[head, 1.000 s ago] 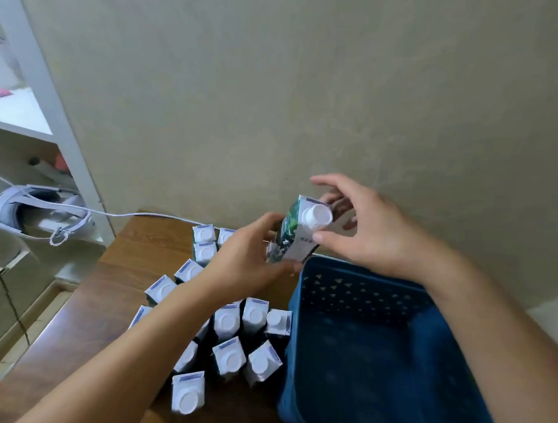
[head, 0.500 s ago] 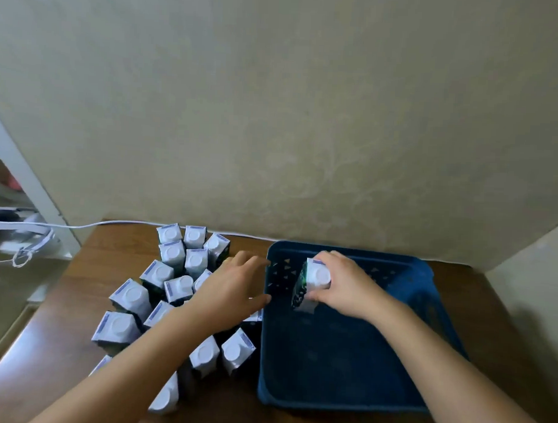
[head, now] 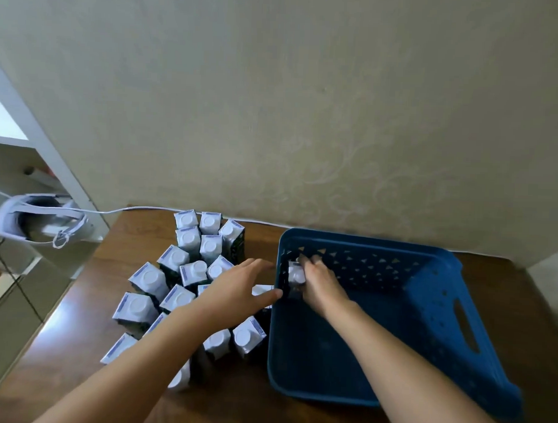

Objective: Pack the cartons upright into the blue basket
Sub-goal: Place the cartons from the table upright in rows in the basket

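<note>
From your head camera, your right hand (head: pixel 319 284) grips one carton (head: pixel 296 276) by its top, fingers curled round it, in the basket's (head: pixel 426 311) far left corner, close against the left wall. The carton stands upright, cap up, long axis vertical; whether it touches the floor you cannot tell. Your left hand (head: pixel 237 293) hovers flat over the cluster (head: pixel 186 281), fingers straight and holding nothing, thumb tip near the basket rim. The cluster lies directly under and to the left of that hand, so your left is the nearer one for the next pick. Each carton there stands upright on the table (head: pixel 117 269). Count: one carton in the basket, roughly nineteen showing outside, some hidden by your arm; one basket.
</note>
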